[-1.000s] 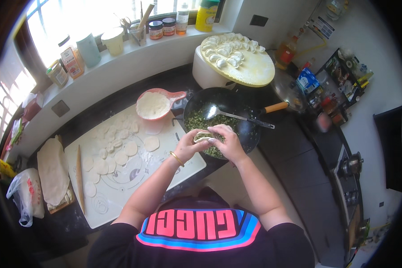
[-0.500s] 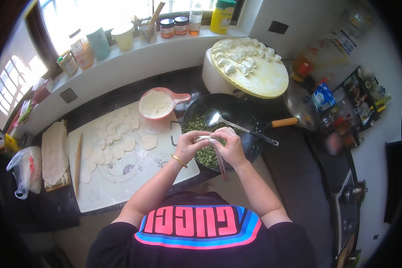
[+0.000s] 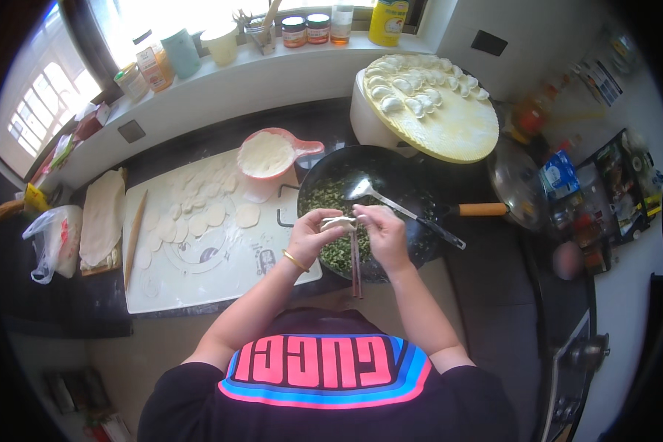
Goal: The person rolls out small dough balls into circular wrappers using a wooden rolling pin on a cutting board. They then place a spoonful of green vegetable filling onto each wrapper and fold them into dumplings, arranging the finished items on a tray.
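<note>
My left hand (image 3: 313, 234) pinches a white folded dumpling (image 3: 337, 222) between thumb and fingers, above the wok. At the dumpling's right end my right hand (image 3: 383, 234) is closed, with thumb and forefinger pinched at its edge. Under my hands the black wok (image 3: 412, 173) holds chopped green filling (image 3: 331, 254). A metal spoon (image 3: 390, 200) leans in the wok, its handle over the right rim. A pair of chopsticks (image 3: 356, 272) lies across the wok's near rim, between my hands.
Dough rounds (image 3: 214, 214) and a rolling pin (image 3: 135, 239) lie on a white mat (image 3: 236, 283) at left, with a pink flour bowl (image 3: 261, 175) at its far corner. Finished dumplings (image 3: 416, 81) sit on a round yellow tray (image 3: 471, 132). A wooden wok handle (image 3: 482, 210) points right.
My right hand has drawn slightly away from the left, and more of the dumpling shows between them. The whole view has shifted a little.
</note>
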Action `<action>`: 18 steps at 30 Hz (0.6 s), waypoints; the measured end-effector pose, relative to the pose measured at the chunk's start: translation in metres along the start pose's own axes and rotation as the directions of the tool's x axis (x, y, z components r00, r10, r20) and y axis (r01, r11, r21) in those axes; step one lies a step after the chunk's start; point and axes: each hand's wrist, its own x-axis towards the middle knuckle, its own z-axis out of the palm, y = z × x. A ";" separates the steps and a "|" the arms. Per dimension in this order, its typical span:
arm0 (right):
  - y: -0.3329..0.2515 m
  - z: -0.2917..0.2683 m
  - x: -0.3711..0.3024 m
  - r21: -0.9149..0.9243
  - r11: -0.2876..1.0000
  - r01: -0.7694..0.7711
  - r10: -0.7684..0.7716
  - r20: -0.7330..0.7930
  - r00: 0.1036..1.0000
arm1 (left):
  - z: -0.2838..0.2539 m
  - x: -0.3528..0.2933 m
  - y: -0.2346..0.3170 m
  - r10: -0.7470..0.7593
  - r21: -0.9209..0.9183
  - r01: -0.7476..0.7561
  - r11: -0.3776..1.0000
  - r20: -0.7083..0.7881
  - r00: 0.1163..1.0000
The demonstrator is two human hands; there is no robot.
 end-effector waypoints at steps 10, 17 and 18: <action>0.006 -0.010 -0.017 0.186 0.965 -0.186 0.164 0.125 0.978 | 0.015 -0.015 0.008 -0.060 -0.131 0.052 0.990 -0.057 0.997; 0.005 -0.005 -0.017 -0.099 0.985 0.145 -0.144 0.014 0.989 | 0.021 -0.018 0.008 -0.013 -0.047 0.010 0.999 -0.068 0.998; 0.004 -0.006 -0.017 -0.088 0.987 0.135 -0.134 0.021 0.991 | 0.021 -0.019 0.010 -0.010 -0.038 0.007 0.999 -0.071 0.997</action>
